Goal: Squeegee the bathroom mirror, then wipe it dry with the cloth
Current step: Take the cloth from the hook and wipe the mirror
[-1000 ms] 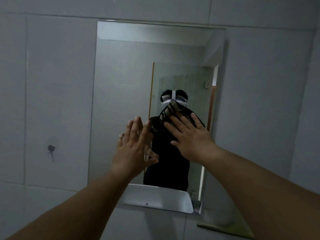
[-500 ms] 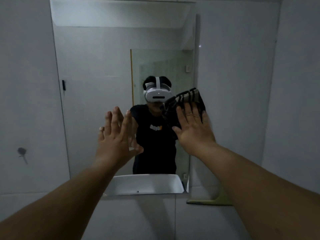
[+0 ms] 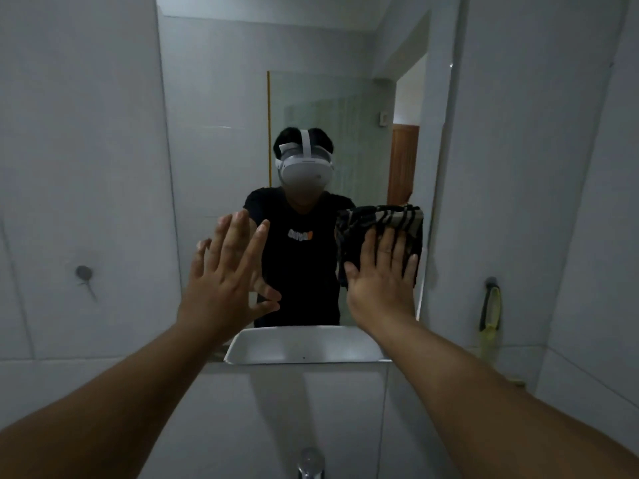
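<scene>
The tall bathroom mirror [image 3: 214, 98] hangs on the tiled wall ahead. A dark striped cloth [image 3: 380, 223] lies flat against the glass near its lower right edge. My right hand [image 3: 383, 278] presses on the cloth with straight, spread fingers. My left hand [image 3: 228, 271] is flat and open at the mirror's lower left part, fingers straight, holding nothing. A yellow-green squeegee [image 3: 491, 312] hangs from a hook on the wall right of the mirror.
A chrome tap [image 3: 311, 463] stands at the bottom centre, below the mirror. A small hook [image 3: 84, 273] sticks out of the left wall tile. The white basin shows reflected in the mirror's bottom part.
My right hand has slid the cloth right and down toward the mirror's right edge. The view has shifted, and my left hand stays flat at the glass.
</scene>
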